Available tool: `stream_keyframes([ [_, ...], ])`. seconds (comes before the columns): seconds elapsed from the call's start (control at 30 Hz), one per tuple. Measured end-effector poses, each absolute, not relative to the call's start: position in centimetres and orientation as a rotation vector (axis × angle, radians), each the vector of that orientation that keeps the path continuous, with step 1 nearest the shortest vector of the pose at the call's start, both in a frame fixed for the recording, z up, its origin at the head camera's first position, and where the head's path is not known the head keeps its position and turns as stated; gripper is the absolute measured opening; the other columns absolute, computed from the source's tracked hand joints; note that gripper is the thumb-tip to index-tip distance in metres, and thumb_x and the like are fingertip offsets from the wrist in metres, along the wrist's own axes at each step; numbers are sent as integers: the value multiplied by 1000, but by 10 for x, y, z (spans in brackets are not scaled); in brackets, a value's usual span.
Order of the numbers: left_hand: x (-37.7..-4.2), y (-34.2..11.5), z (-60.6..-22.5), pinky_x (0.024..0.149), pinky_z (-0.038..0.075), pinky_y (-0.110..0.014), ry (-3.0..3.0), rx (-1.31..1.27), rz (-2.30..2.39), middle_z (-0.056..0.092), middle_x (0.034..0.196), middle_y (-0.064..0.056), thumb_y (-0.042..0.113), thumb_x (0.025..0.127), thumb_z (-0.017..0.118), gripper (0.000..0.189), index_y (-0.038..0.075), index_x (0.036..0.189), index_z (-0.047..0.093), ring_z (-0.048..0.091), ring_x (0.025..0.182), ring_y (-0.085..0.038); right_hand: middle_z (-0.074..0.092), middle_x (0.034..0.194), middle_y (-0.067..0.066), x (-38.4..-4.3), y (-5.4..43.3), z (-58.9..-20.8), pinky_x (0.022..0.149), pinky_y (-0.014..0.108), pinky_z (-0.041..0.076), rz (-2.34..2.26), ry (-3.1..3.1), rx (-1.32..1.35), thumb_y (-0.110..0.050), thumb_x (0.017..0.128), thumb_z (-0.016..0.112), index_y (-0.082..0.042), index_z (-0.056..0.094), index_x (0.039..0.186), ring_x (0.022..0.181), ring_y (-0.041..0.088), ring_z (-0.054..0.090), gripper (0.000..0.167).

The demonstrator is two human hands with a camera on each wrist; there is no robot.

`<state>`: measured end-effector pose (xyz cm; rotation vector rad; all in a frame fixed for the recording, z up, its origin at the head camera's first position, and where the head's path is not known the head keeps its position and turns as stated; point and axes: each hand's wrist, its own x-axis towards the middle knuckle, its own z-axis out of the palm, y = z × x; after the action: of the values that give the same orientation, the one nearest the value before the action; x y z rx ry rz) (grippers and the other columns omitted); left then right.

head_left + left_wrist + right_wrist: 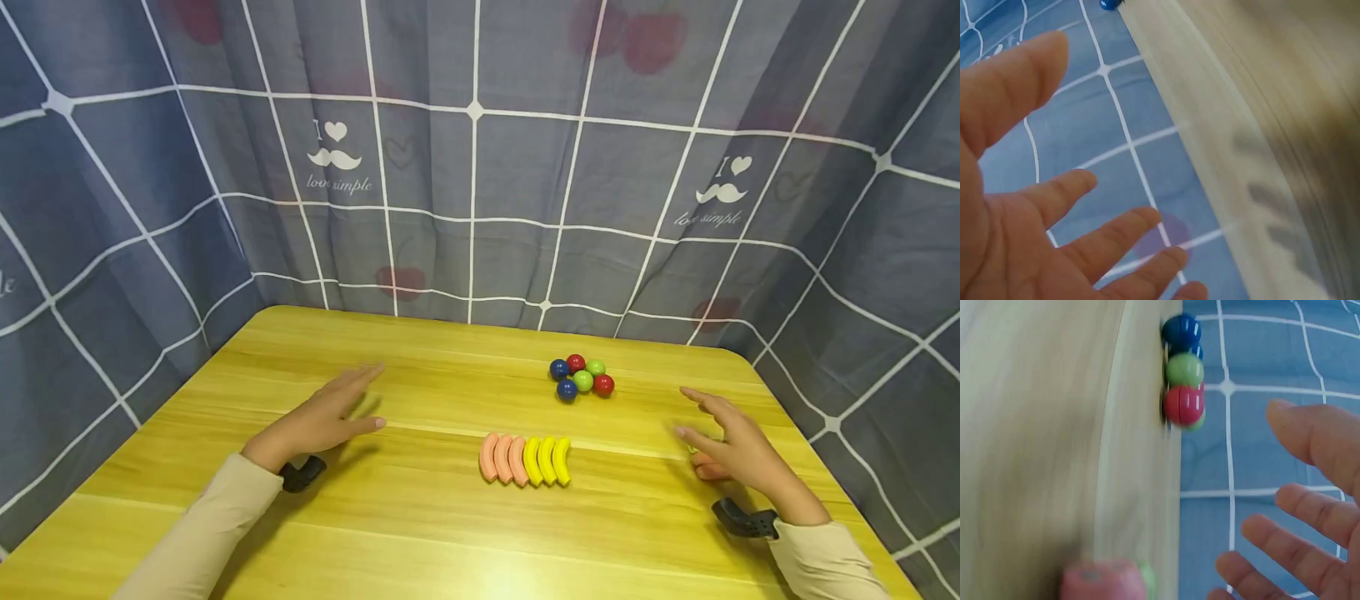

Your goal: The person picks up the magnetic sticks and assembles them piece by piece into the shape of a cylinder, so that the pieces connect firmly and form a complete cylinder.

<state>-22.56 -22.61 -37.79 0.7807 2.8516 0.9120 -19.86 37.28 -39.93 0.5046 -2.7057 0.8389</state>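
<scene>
My left hand (322,421) hovers above the left part of the table, fingers extended and thumb apart, holding nothing. On the right, my right hand (738,442) is also held in the air with fingers spread and nothing in it. Beneath it, partly hidden, lie a pinkish-red thing (708,468) and a small green thing (692,449); the right wrist view shows the pinkish-red thing (1104,584) as rounded and blurred. Between the hands runs a neat row of curved pieces: pink pieces (504,459) at left, yellow banana-shaped pieces (547,461) at right.
Behind the row, small shiny balls sit clustered: blue balls (567,390), red balls (603,384) and green balls (582,381). The wooden table (420,533) is bounded at back and sides by a blue-grey checked curtain (427,167).
</scene>
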Motion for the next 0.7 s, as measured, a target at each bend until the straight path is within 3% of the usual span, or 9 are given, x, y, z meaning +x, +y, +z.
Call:
stream_keyframes([
  [0.07,-227,-221,-379,117,24,-81,2818,812,958,28,170,-35,38,107,71,83,0,169,30,23,155,-61,54,148,37,-198,369,-399,105,15,44,937,-2714,543,-10,101,77,10,50,153,130,62,53,62],
  [0.13,-229,-216,-381,118,28,-78,2796,843,992,31,169,-33,36,108,70,80,0,169,31,27,154,-59,56,147,36,-198,364,-400,97,1,34,1024,-2719,574,-8,102,75,10,50,153,129,63,55,60],
  [0.23,-230,-210,-383,119,32,-75,2737,859,1061,32,171,-28,34,109,68,78,0,169,31,31,154,-56,61,144,34,-198,357,-402,95,7,44,1101,-2720,616,-5,103,74,9,52,153,126,55,61,57],
  [0.37,-230,-202,-387,117,38,-71,2632,853,1158,33,172,-25,31,110,67,74,1,169,32,33,154,-54,66,137,29,-200,350,-405,92,16,54,1172,-2709,668,-3,102,73,10,55,150,119,17,68,53],
  [0.43,-231,-198,-389,116,40,-70,2581,857,1193,36,170,-26,29,111,66,72,0,167,34,34,153,-55,66,134,31,-202,346,-407,91,17,55,1241,-2702,712,-1,103,72,13,55,149,115,4,66,51],
  [0.7,-236,-177,-392,113,44,-69,2456,905,1199,51,156,-32,24,111,66,66,-3,165,38,50,142,-52,66,130,37,-207,332,-413,87,21,59,1470,-2713,843,-1,105,69,19,52,146,109,4,70,50],
])
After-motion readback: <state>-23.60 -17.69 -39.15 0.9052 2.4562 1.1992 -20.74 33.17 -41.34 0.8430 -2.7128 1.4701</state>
